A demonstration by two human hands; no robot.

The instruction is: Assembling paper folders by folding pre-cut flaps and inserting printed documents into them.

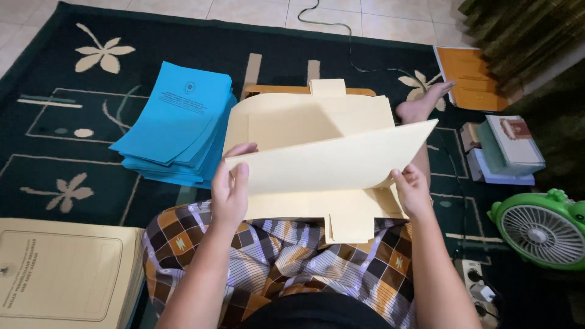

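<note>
Left hand (230, 190) and right hand (412, 192) each pinch an end of the cream flap (329, 163) — lifted clear, folding over the folder (317, 122).

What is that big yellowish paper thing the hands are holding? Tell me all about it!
It is a cream folder of thin card, plain and unprinted, lying open over the person's lap above the dark rug. The left hand and right hand each pinch an end of its front flap, lifting it tilted. Small tabs stick out at its near and far edges.
</note>
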